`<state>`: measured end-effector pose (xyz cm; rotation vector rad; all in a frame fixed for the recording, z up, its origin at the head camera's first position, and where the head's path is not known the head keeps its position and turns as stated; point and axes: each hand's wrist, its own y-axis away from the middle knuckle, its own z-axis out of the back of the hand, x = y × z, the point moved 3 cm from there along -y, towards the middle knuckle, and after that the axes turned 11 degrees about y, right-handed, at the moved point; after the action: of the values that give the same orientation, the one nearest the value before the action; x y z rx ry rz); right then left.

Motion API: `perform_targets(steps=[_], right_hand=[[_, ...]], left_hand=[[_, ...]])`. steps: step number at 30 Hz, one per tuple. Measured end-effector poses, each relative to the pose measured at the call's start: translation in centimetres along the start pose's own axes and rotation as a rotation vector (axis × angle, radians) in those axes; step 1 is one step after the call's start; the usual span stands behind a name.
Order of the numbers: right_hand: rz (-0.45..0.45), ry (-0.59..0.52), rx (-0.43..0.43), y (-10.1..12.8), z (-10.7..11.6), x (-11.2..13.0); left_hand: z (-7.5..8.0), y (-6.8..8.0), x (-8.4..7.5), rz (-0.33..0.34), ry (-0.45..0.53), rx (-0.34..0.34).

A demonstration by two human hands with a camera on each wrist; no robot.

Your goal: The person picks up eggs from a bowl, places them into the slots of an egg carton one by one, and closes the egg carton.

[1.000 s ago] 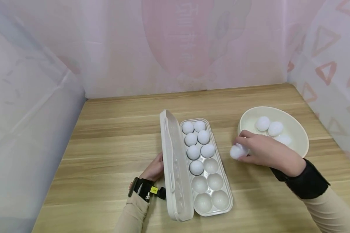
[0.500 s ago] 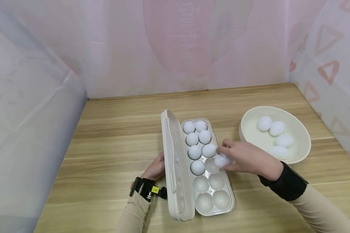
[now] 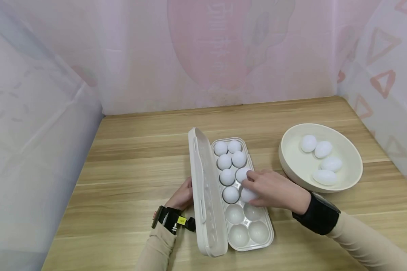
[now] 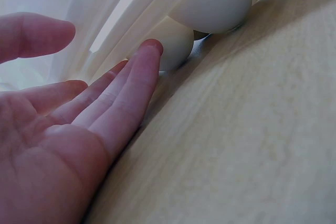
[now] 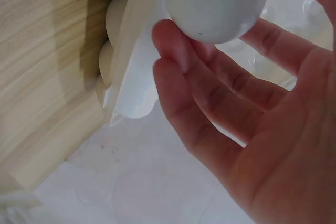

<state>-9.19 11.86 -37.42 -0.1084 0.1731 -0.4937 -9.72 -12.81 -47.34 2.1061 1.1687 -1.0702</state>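
An open cream egg box (image 3: 254,241) lies mid-table with its lid (image 3: 203,195) standing up on the left. Several white eggs (image 3: 224,162) fill its far cups; the near cups are bare. My right hand (image 3: 269,188) holds a white egg (image 3: 248,195) (image 5: 212,3) in its fingertips, low over a cup in the right row. My left hand (image 3: 182,196) rests with straight fingers (image 4: 139,85) against the outside of the lid.
A cream bowl (image 3: 354,177) with several white eggs (image 3: 325,177) stands at the right. The wooden table (image 3: 132,169) is walled by pale pink sheeting at the back and both sides.
My right hand carried the egg leftwards from the bowl's rim across to the box and lowered it onto a cup. The left hand stayed at the lid.
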Motion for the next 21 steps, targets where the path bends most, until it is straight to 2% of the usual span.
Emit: perform_targets(steps=[10,21], right_hand=[[0.008,0.156,-0.012,-0.3,-0.5,0.4],[0.009,0.222,0.023,-0.6,-1.4,0.9]], left_hand=[[0.1,0.0,0.1,0.009,-0.001,-0.020],[0.1,0.0,0.1,0.004,0.004,-0.016]])
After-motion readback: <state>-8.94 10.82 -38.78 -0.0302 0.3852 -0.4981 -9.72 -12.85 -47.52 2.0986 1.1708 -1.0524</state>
